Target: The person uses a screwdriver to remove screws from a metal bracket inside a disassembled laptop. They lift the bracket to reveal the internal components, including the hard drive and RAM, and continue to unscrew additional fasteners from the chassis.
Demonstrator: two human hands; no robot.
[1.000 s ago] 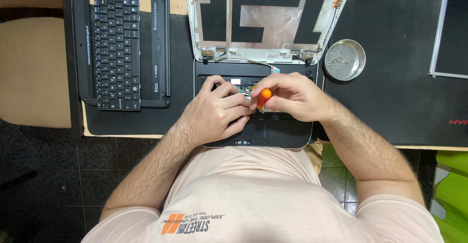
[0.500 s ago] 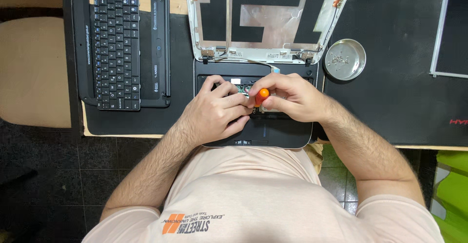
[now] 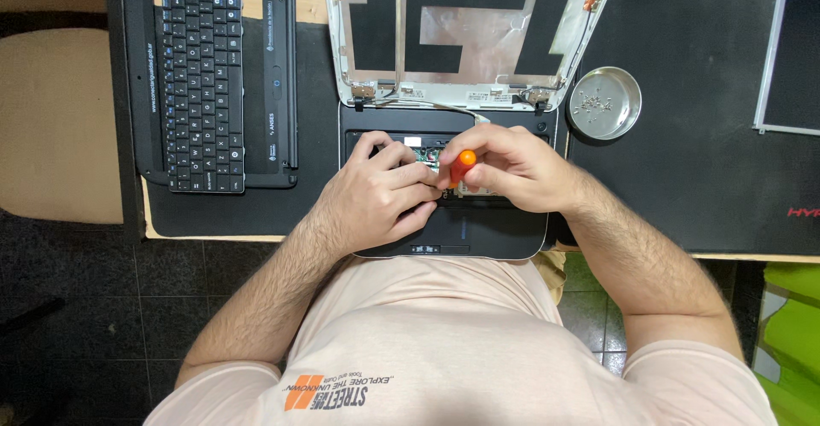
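Right hand: the right hand (image 3: 512, 170) closes its fingers around an orange-handled screwdriver (image 3: 461, 168), held upright over the opened laptop base (image 3: 504, 229); the tip is hidden between the two hands.
Left hand: the left hand (image 3: 380, 193) rests curled on the laptop base, its fingers bent and touching the area just beside the screwdriver; whether it pinches anything small cannot be told.
Laptop base: black, keyboard removed, lying at the near edge of the surface (image 3: 213, 217) directly in front of the person; some inner parts show between the fingers.
Screen lid: the stripped lid shell (image 3: 470, 33) lies flat behind the base, joined at the hinges, with foil patches and thin cables showing.
Keyboard: the detached black keyboard panel (image 3: 205, 76) lies to the left, well apart from the hands.
Dish: a round metal dish (image 3: 605, 103) with small screws sits to the right of the hinges.
Mat: a dark mat (image 3: 700, 135) covers the right part of the surface.
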